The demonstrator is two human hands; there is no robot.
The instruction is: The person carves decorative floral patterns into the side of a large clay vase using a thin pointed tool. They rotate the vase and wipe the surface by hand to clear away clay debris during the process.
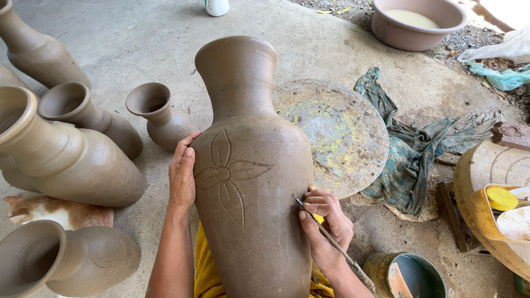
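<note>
On the concrete floor [138, 33], mid-carving: left hand [182, 176] lay flat, steadying the tall brown unfired clay vase [248, 182]; right hand [326, 221] pinched a thin stick tool [331, 240], tip at the wall. The next stroke likely needed light, even pressure.

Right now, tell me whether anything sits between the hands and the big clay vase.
Nothing visible does. The left hand lies flat against the big clay vase beside the carved flower, and the right hand presses a thin carving tool to its side.
</note>
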